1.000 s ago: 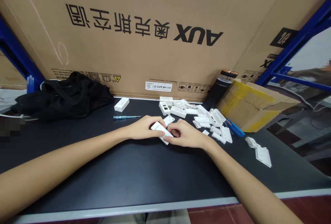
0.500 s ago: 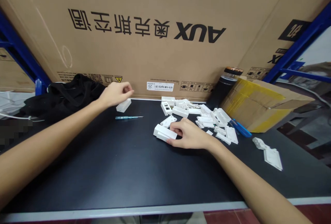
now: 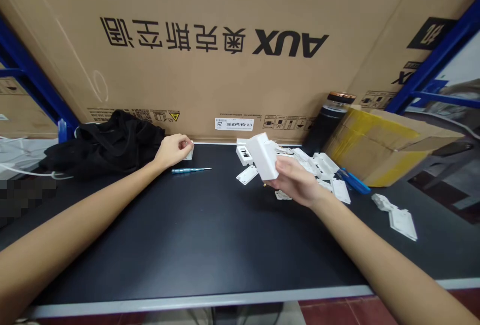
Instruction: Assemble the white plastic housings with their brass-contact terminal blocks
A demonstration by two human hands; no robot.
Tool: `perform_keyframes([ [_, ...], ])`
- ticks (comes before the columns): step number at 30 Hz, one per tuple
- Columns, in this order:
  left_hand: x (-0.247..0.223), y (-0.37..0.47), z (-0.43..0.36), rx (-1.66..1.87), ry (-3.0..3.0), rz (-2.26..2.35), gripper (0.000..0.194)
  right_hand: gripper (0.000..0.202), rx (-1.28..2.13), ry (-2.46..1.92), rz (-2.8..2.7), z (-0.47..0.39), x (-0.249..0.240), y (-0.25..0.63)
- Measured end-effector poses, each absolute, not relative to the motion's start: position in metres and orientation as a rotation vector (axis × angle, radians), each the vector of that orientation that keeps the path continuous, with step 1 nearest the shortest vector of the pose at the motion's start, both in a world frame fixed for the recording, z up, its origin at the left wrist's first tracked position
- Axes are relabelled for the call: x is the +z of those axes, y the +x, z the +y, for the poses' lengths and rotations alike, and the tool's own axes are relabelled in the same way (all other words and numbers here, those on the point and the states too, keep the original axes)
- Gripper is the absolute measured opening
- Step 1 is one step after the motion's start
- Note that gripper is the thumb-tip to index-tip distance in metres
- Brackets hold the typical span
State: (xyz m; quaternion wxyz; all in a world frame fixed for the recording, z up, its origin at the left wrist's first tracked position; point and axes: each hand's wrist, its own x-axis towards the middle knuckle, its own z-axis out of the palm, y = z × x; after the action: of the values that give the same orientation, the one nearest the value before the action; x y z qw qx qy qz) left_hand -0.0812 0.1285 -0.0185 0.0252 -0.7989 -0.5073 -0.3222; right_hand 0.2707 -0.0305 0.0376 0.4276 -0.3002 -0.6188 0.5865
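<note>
My right hand (image 3: pixel 294 180) is closed on a white plastic housing (image 3: pixel 263 156), held tilted above the table; a small brass-coloured spot shows below it. At the back left, my left hand (image 3: pixel 173 151) has its fingertips pinched together. Under and behind those fingers sits a white plastic block (image 3: pixel 191 154), mostly covered. A tiny white bit shows at the fingertips, too small to name. In front of the left hand lies a screwdriver (image 3: pixel 183 170) with a translucent blue handle. A flat white plate (image 3: pixel 247 175) rests near the raised housing.
White plastic parts (image 3: pixel 324 166) are heaped behind and right of my right hand. Beside them are a blue-handled tool (image 3: pixel 354 181), a black flask (image 3: pixel 326 122) and a taped carton (image 3: pixel 378 145). Black cloth (image 3: pixel 108 142) lies left; a large cardboard box (image 3: pixel 210 80) stands behind.
My right hand has lifted the white housing off the table and turned it, uncovering the flat plate. My left hand has come down onto the white block.
</note>
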Motion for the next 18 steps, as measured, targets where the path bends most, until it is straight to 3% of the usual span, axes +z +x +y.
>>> perform_keyframes([
  [8,-0.02,-0.08,0.125,-0.944,-2.5,-1.568,0.034,0.034,1.256,-1.093,-1.588,-0.004,0.032,0.255],
  [18,-0.015,-0.081,0.122,-0.892,-2.543,-1.622,0.04,0.03,0.908,-1.608,-2.006,0.085,0.025,0.14],
])
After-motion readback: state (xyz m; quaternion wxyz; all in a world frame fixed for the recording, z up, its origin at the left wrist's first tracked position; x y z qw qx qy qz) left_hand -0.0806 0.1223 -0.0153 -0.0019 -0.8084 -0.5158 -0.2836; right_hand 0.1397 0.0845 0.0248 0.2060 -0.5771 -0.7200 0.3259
